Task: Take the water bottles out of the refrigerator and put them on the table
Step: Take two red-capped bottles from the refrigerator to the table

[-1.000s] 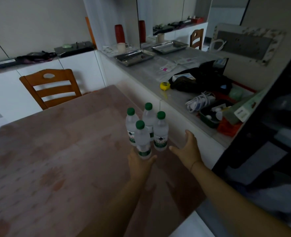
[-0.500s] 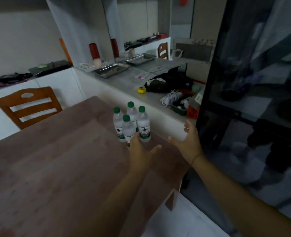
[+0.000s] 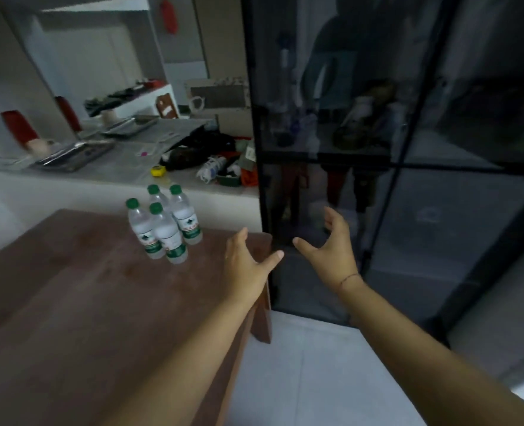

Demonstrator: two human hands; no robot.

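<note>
Though clear plastic, green-capped cylindrical bottles

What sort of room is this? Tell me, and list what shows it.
Likely a home kitchen or dining area: a dark glass-fronted refrigerator stands beside a wooden table holding four water bottles, and a long counter behind carries metal trays.
</note>
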